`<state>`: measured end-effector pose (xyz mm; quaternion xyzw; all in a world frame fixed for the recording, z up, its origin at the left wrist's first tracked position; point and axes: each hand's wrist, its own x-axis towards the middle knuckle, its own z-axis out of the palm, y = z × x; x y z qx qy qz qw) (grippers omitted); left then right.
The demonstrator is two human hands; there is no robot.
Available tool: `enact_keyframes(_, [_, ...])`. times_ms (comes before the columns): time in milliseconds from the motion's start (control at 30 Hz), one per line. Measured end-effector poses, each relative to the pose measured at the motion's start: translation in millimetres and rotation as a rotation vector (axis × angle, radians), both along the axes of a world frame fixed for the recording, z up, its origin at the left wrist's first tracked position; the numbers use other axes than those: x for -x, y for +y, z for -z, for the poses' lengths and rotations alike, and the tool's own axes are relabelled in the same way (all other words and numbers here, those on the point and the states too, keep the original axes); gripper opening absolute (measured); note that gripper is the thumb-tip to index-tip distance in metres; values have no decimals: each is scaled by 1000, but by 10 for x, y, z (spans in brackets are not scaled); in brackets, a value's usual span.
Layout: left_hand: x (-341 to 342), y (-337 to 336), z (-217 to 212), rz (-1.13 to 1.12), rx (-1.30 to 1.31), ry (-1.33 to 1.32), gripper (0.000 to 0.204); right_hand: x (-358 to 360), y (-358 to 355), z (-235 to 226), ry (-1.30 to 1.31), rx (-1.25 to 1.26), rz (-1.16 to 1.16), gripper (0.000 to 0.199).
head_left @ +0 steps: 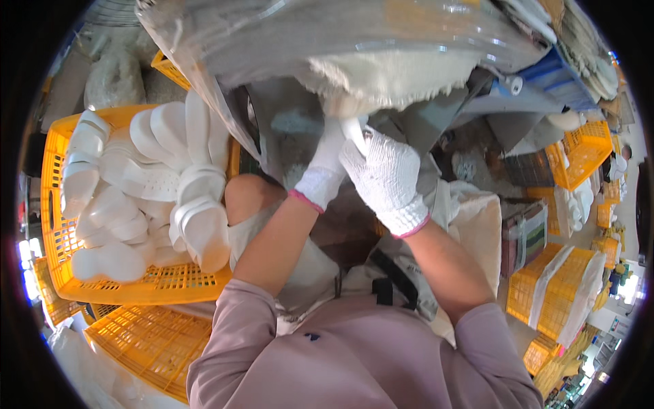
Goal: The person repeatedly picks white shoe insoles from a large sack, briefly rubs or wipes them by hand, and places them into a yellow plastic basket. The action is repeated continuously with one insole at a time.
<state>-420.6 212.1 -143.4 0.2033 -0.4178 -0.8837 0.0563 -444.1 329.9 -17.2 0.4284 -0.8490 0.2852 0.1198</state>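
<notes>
Both my hands wear white knit gloves with pink cuffs and meet in front of me, just under a fuzzy cream cloth pad point(402, 75). My right hand point(387, 170) is closed on a white shoe piece point(354, 134), of which only a narrow curved part shows. My left hand point(325, 158) is beside it, its fingers closed around the far side of the same piece and partly hidden. The piece's far end is close to the pad's lower edge; whether they touch I cannot tell.
A yellow crate point(129, 292) heaped with white shoe pieces point(143, 174) stands at my left, above another yellow crate point(153, 344). A grey plastic-covered hood point(272, 41) overhangs my hands. At right are strapped yellow crates point(548, 290) and a dark box point(523, 235).
</notes>
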Motion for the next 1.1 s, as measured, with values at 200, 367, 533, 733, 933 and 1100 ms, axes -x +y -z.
enact_keyframes(200, [65,57,89,-166,652,214,40,100,-69,15,-66,47,-14,28])
enact_keyframes(367, [119,95,-235,93,-836,21,58,-111,228,-541,-879,-478,-46,63])
enact_keyframes(533, [257,-17,-436,-82,-494,46,67,-45,-164,-779,-1110,-121,-23,63])
enact_keyframes(733, [108,376,-189,-232,-545,112,65,-599,423,-590,-503,-277,-49,71])
enact_keyframes(933, [-11,215,-266,-103,-722,165,63,-810,820,-174,-295,-197,63,44])
enact_keyframes(1100, [322,-78,-80,-250,-491,141,62,-25,-146,-586,-267,-106,-53,38])
